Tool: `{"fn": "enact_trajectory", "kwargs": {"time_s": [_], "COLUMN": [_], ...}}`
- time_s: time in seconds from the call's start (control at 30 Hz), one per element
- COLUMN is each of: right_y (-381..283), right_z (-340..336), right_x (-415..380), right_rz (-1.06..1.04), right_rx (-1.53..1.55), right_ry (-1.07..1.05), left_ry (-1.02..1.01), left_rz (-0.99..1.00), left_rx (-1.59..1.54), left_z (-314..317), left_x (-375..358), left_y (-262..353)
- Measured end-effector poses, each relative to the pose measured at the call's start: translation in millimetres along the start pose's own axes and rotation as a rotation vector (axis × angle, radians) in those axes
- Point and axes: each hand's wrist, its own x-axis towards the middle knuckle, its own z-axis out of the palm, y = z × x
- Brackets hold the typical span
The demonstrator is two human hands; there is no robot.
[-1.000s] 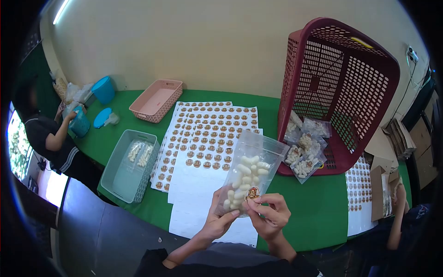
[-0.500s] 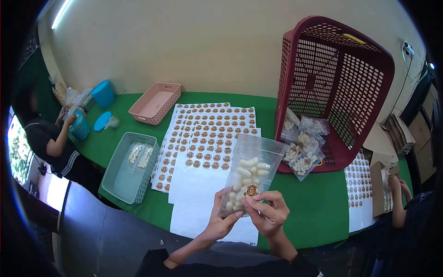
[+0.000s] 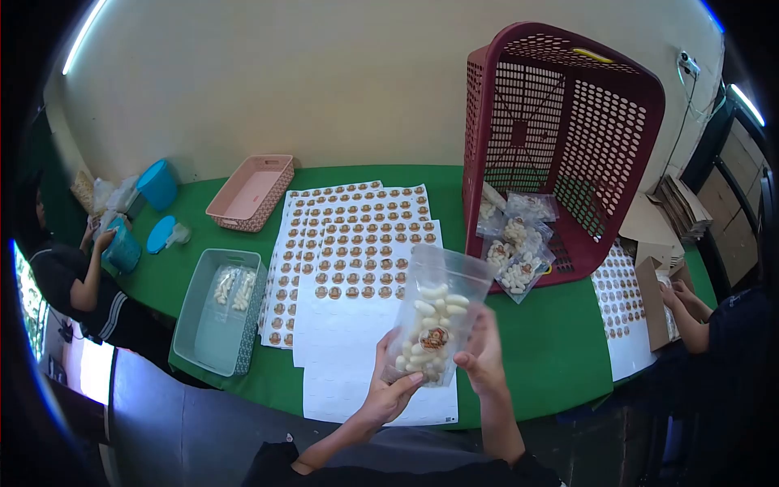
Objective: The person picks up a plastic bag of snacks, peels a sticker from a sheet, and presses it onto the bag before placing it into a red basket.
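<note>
My left hand [image 3: 392,388] is closed on the lower left of a clear plastic pouch [image 3: 466,280], its thumb across the front near the bottom. White, oblong pieces [image 3: 430,310] fill the lower part of the pouch. A round brown-and-white sticker [image 3: 434,338] sits on its front. Beside the pouch's right edge is my right hand [image 3: 485,357], thumb apart from the raised fingers, which are slightly blurred. Under the pouch lie sheets of round stickers [image 3: 365,252], the front ones bare in their nearer part.
A tipped maroon basket [image 3: 479,146] holds several filled pouches [image 3: 519,252]. To the left stand a grey-green tray [image 3: 182,325] with pouches inside and a pink basket [image 3: 260,215]. One person [image 3: 73,276] works at far left; another person's hands [image 3: 682,300] reach into a carton at right.
My right hand has come off the sticker and moved to the pouch's right edge, its fingers opening. The left hand keeps its hold. The view has shifted slightly to the right.
</note>
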Motion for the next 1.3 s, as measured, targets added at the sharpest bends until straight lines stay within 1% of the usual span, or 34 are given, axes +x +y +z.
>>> {"fn": "enact_trajectory", "kwargs": {"time_s": [0.03, 0.07, 0.1, 0.17, 0.2, 0.23, 0.27, 0.3, 0.33, 0.37, 0.43, 0.47, 0.5, 0.53, 0.57, 0.6, 0.63, 0.67, 0.7, 0.73, 0.8, 0.83, 0.87, 0.9, 0.93, 0.97, 1.0, 1.03, 1.1, 1.13, 1.2, 1.23, 1.3], "right_y": [5, 10, 16, 28, 27, 29, 33, 37, 40, 43, 51, 55, 59, 62, 69, 79, 85, 85, 88, 92, 99, 100, 100, 102, 107, 113, 118, 119, 120, 119, 117, 119, 123], "right_z": [1, 2, 4, 22, 35, 46, 52, 57, 61, 66, 81, 89, 95, 99, 101, 103, 108, 115, 120, 124, 132, 135, 137, 139, 142, 144, 146, 149, 152, 154, 157, 159, 164], "right_x": [-1, -5, -9, -14, -17, -18, -19, -20, -20, -20, -23, -25, -27, -29, -31, -33, -33, -35, -35, -34, -32, -31, -31, -32, -34, -36, -37, -37, -36, -36, -35, -35, -35], "right_rz": [-0.005, 0.169, 0.343, 0.327, 0.276, 0.221, 0.245, 0.243, 0.24, 0.236, 0.233, 0.249, 0.262, 0.303, 0.301, 0.288, 0.272, 0.231, 0.224, 0.183, 0.097, 0.087, 0.175, 0.265, 0.257, 0.295, 0.334, 0.327, 0.311, 0.306, 0.285, 0.282, 0.138], "right_rx": [-0.006, 0.113, 0.232, 0.269, 0.188, 0.109, 0.077, 0.076, 0.061, 0.044, 0.044, -0.021, -0.088, -0.184, -0.184, -0.229, -0.276, -0.209, -0.211, -0.293, -0.458, -0.462, -0.481, -0.499, -0.501, -0.508, -0.514, -0.516, -0.483, -0.483, -0.533, -0.532, -0.517], "right_ry": [0.004, -0.079, -0.167, -0.171, -0.109, -0.051, -0.028, -0.046, -0.1, -0.154, -0.222, -0.244, -0.262, -0.276, -0.281, -0.309, -0.334, -0.354, -0.352, -0.331, -0.287, -0.281, -0.325, -0.367, -0.357, -0.351, -0.344, -0.333, -0.329, -0.32, -0.376, -0.366, -0.365], "left_ry": [-0.024, -0.047, -0.053, -0.033, -0.037, -0.031, -0.127, -0.222, -0.231, -0.227, -0.337, -0.274, -0.27, -0.193, -0.114, -0.091, -0.094, -0.001, 0.089, 0.164, 0.155, 0.152, 0.147, 0.135, 0.16, 0.185, 0.16, 0.148, 0.126, 0.117, 0.113, 0.104, 0.053], "left_rz": [0.038, 0.081, 0.087, 0.132, 0.087, 0.104, 0.06, 0.016, -0.036, -0.018, -0.096, -0.071, -0.06, -0.109, -0.162, -0.096, -0.094, -0.084, -0.074, -0.127, -0.134, -0.143, 0.017, 0.016, 0.05, 0.083, 0.087, 0.084, -0.001, -0.004, -0.012, -0.017, -0.034], "left_rx": [0.072, 0.142, 0.136, 0.519, 0.507, 0.507, 0.507, 0.508, 0.349, 0.352, 0.344, 0.3, 0.299, 0.44, 0.58, 0.69, 0.695, 0.674, 0.65, 0.665, 0.706, 0.746, 0.671, 0.674, 0.67, 0.665, 0.697, 0.7, 0.674, 0.677, 0.748, 0.752, 0.635], "left_z": [-1, -2, -4, -11, -15, -24, -35, -43, -49, -59, -79, -82, -83, -83, -84, -90, -92, -88, -85, -82, -86, -88, -104, -107, -110, -113, -119, -122, -125, -129, -136, -141, -148], "left_x": [-3, -6, -9, -21, -28, -33, -38, -42, -44, -46, -50, -54, -57, -61, -64, -66, -67, -68, -69, -69, -72, -72, -70, -69, -68, -67, -66, -66, -66, -66, -66, -65, -62], "left_y": [1, 2, 4, 14, 21, 29, 37, 45, 52, 60, 76, 83, 92, 102, 109, 109, 110, 110, 112, 119, 131, 137, 127, 128, 131, 132, 133, 135, 141, 142, 142, 143, 144]}}
